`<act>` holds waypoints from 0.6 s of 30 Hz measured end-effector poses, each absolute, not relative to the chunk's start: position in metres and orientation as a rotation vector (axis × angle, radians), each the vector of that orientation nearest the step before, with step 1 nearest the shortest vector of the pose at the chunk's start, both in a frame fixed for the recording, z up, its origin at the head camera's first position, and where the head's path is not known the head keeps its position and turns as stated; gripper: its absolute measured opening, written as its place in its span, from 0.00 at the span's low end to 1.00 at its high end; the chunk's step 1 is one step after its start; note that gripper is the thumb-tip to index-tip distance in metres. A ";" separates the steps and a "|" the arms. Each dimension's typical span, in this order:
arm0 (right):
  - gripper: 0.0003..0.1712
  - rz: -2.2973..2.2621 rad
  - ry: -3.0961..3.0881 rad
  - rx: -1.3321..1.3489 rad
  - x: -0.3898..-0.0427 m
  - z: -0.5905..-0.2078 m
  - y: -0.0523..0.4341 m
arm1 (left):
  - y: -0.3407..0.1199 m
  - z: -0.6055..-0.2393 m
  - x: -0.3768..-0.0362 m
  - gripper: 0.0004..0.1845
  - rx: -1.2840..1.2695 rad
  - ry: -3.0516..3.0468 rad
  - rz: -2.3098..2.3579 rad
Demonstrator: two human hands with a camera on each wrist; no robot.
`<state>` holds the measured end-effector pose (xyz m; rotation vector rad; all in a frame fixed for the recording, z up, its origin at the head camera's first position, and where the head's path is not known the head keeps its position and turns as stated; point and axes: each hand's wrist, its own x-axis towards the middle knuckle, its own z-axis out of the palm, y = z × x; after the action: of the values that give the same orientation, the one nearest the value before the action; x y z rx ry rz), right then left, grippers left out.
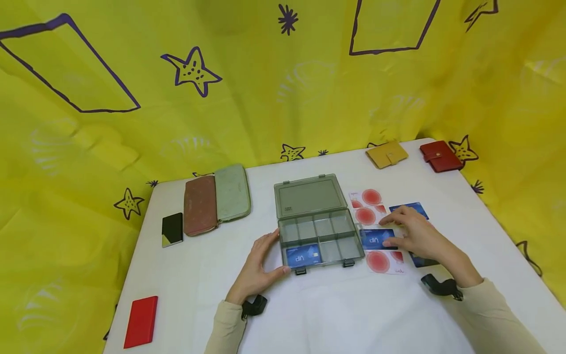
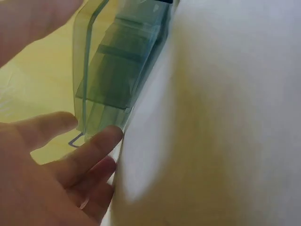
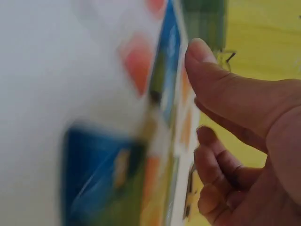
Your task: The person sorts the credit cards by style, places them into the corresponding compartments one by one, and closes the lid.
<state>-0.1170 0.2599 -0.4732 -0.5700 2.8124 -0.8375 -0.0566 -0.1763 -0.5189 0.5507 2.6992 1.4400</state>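
Observation:
A translucent grey-green divided box lies with its lid swung back. My left hand rests at the box's left side, fingers fairly straight, with the thumb at the near left corner; its fingertips also reach the box wall in the left wrist view. A blue VIP card sits in the front left compartment. My right hand spreads over a second blue VIP card just right of the box. Its thumb overlaps that card's right end, while the index finger reaches past its far edge.
Red-and-white cards and more blue cards lie around the right hand. Yellow and red wallets are at the back right. At left are brown and green wallets, a black booklet and a red booklet.

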 end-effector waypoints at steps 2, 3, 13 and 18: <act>0.26 -0.781 2.814 -0.547 -0.118 -0.477 0.266 | -0.176 -0.517 -0.056 0.51 0.547 2.706 1.452; 0.26 -0.765 2.813 -0.539 -0.118 -0.479 0.268 | -0.176 -0.517 -0.056 0.51 0.549 2.702 1.461; 0.24 -0.771 2.815 -0.551 -0.124 -0.482 0.267 | -0.172 -0.515 -0.058 0.53 0.524 2.664 1.482; 0.24 -0.861 2.751 -0.555 -0.125 -0.481 0.269 | -0.170 -0.517 -0.058 0.53 0.490 2.649 1.474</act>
<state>-0.1251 0.2690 -0.4811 -0.5546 2.7511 -0.8608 -0.0578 -0.1699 -0.5167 0.4898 2.6485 1.4743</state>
